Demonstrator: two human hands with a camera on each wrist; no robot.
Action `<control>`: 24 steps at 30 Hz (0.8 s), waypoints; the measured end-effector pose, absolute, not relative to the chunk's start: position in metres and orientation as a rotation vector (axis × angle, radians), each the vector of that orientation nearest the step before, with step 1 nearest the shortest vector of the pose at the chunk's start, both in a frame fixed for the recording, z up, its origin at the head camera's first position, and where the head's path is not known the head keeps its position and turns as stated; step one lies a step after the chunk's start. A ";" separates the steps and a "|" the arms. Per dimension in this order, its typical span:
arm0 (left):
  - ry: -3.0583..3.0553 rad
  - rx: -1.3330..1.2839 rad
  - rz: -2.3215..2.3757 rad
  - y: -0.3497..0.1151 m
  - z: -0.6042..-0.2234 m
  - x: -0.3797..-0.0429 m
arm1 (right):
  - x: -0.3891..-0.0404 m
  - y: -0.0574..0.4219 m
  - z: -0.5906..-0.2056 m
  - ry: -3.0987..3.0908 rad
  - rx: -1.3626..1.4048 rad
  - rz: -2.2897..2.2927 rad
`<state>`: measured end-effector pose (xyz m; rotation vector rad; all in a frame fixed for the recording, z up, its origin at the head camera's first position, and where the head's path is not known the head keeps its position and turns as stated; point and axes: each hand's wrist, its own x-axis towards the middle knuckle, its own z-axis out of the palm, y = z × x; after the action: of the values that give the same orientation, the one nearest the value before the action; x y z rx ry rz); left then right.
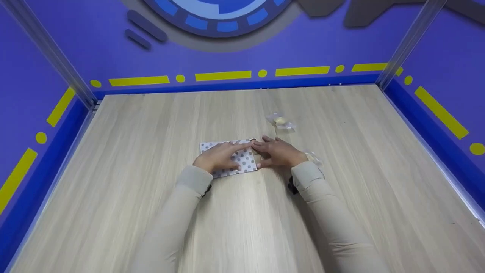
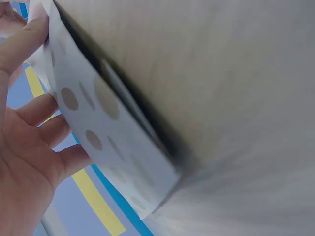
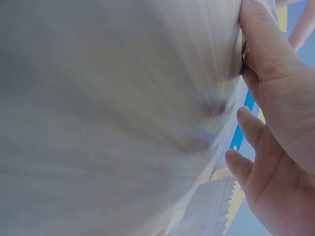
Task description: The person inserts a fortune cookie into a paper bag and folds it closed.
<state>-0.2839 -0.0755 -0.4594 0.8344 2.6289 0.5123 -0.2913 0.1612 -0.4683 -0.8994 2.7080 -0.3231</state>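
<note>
A white paper bag with grey polka dots (image 1: 247, 161) lies flat on the wooden table, its near edge slightly lifted in the left wrist view. My left hand (image 1: 221, 155) rests across it, fingers spread towards its right end and thumb on the dotted face. At that right end is my right hand (image 1: 279, 151), its thumb by the near corner and its fingertips meeting the left fingertips at the far corner. A plain brown strip (image 1: 257, 157) shows between the right thumb and fingers, partly hidden by the hand.
A clear plastic packet (image 1: 280, 121) with a pale yellowish item inside lies beyond the right hand. Another clear packet (image 1: 313, 158) is partly hidden behind the right wrist. Blue-purple panels (image 1: 235, 57) with yellow marks border the table (image 1: 132, 151) at the back and sides.
</note>
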 end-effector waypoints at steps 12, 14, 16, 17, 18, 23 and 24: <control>2.590 0.896 0.360 -0.071 -0.453 -0.284 | -0.294 0.163 -0.470 2.660 -0.824 -0.402; 2.583 0.932 0.327 -0.069 -0.450 -0.284 | -0.294 0.163 -0.470 2.654 -0.808 -0.404; 2.579 0.957 0.303 -0.068 -0.449 -0.284 | -0.295 0.163 -0.469 2.648 -0.810 -0.401; 2.580 0.966 0.294 -0.067 -0.449 -0.284 | -0.295 0.163 -0.469 2.646 -0.812 -0.400; 2.581 0.970 0.286 -0.066 -0.448 -0.284 | -0.295 0.164 -0.469 2.643 -0.813 -0.401; 2.593 0.942 0.284 -0.064 -0.449 -0.285 | -0.295 0.164 -0.469 2.629 -0.820 -0.428; 2.594 0.932 0.288 -0.063 -0.449 -0.285 | -0.295 0.164 -0.469 2.625 -0.821 -0.434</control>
<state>-0.2849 -0.0634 -0.4491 0.9316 2.5940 0.2879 -0.2946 0.1641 -0.4689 -0.8213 2.6251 -0.4339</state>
